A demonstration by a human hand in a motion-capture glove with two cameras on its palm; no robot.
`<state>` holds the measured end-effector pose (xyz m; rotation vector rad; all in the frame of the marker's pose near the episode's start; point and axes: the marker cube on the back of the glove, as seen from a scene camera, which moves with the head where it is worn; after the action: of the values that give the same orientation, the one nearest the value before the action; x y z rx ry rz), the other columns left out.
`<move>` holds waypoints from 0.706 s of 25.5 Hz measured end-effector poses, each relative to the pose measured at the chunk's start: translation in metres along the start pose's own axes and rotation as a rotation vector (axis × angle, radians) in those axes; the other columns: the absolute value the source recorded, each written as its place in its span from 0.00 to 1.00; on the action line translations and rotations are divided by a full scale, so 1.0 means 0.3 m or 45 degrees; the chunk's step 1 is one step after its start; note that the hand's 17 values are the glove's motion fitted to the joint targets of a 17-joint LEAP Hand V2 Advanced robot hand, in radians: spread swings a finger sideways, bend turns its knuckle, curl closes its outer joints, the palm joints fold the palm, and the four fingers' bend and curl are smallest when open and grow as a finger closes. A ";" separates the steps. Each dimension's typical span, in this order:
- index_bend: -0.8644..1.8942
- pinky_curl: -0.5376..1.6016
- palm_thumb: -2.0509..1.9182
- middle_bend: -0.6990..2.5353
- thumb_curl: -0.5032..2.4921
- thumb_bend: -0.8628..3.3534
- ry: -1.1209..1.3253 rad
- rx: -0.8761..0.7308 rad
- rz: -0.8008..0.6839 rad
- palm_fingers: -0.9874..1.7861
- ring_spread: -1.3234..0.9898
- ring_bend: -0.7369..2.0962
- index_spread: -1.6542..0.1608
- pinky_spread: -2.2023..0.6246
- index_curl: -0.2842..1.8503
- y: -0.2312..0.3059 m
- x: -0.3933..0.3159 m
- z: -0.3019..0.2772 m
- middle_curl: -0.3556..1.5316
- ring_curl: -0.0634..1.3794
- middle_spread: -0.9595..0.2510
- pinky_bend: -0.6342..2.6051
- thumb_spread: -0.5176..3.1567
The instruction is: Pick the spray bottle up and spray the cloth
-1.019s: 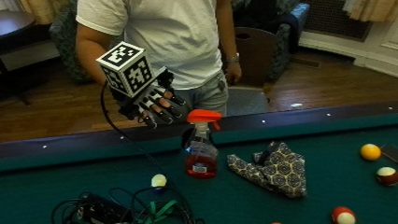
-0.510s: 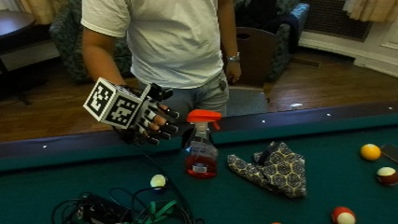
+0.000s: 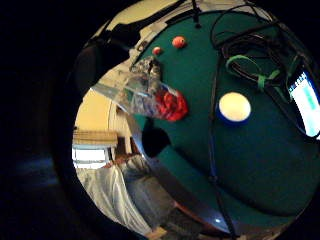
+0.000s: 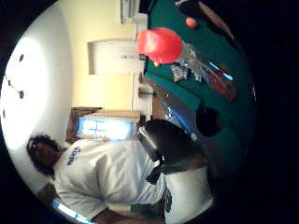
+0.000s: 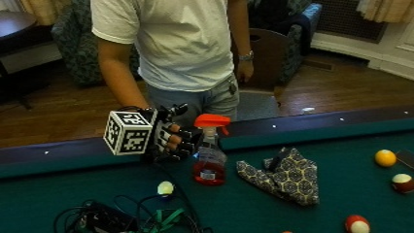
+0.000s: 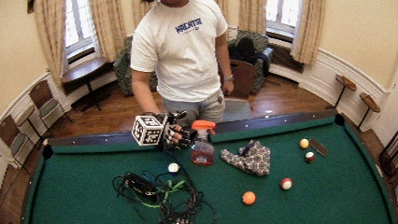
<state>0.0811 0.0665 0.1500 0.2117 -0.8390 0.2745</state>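
A clear spray bottle (image 5: 209, 158) with red liquid and a red trigger head stands upright on the green pool table (image 5: 91, 187), close to the far rail. My gloved right hand (image 5: 173, 141) hovers just left of the bottle's neck with its fingers loosely curled, and it holds nothing. I cannot tell whether the fingertips touch the bottle. A patterned cloth (image 5: 284, 174) lies crumpled on the felt to the right of the bottle. The little finger side palm view shows the bottle (image 3: 150, 97) with the cloth (image 3: 146, 67) beyond it. The bottle's red head (image 4: 159, 44) shows in the thumb side palm view.
A pale ball (image 5: 165, 188) lies on the felt in front of the hand, beside a tangle of cables (image 5: 123, 218). Several balls (image 5: 386, 158) sit at the right. The dark rail (image 5: 291, 127) runs behind the bottle. The person stands behind that rail.
The gloved hand has come down and turned, moving right until its fingers are next to the bottle's neck. Bottle and cloth have not moved.
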 end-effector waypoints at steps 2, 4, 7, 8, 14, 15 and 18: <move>0.36 0.40 0.63 0.29 0.27 0.20 -0.053 0.042 -0.001 0.54 0.52 0.40 0.68 0.85 0.24 0.000 0.019 0.027 0.37 0.25 0.69 0.32 0.42; 0.36 0.40 0.63 0.29 0.27 0.20 -0.097 0.069 -0.001 0.54 0.52 0.40 0.68 0.85 0.24 0.001 0.035 0.054 0.37 0.25 0.69 0.32 0.42; 0.36 0.40 0.63 0.29 0.27 0.20 -0.143 0.092 0.006 0.54 0.52 0.40 0.68 0.85 0.24 -0.003 0.047 0.094 0.37 0.26 0.69 0.32 0.42; 0.36 0.40 0.64 0.29 0.27 0.20 -0.153 0.097 0.008 0.54 0.52 0.40 0.69 0.85 0.24 -0.008 0.049 0.106 0.38 0.26 0.69 0.32 0.42; 0.36 0.41 0.66 0.29 0.27 0.20 -0.202 0.124 0.009 0.54 0.51 0.40 0.69 0.84 0.24 -0.083 0.036 0.156 0.38 0.26 0.68 0.31 0.42; 0.36 0.41 0.66 0.29 0.28 0.20 -0.213 0.128 0.010 0.54 0.51 0.41 0.69 0.84 0.24 -0.096 0.033 0.162 0.38 0.26 0.68 0.31 0.42; 0.35 0.41 0.67 0.29 0.28 0.20 -0.240 0.138 0.020 0.54 0.51 0.40 0.69 0.84 0.24 -0.122 0.030 0.180 0.38 0.26 0.68 0.31 0.42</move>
<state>0.0606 0.0176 0.1893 0.3363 -1.0139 0.3182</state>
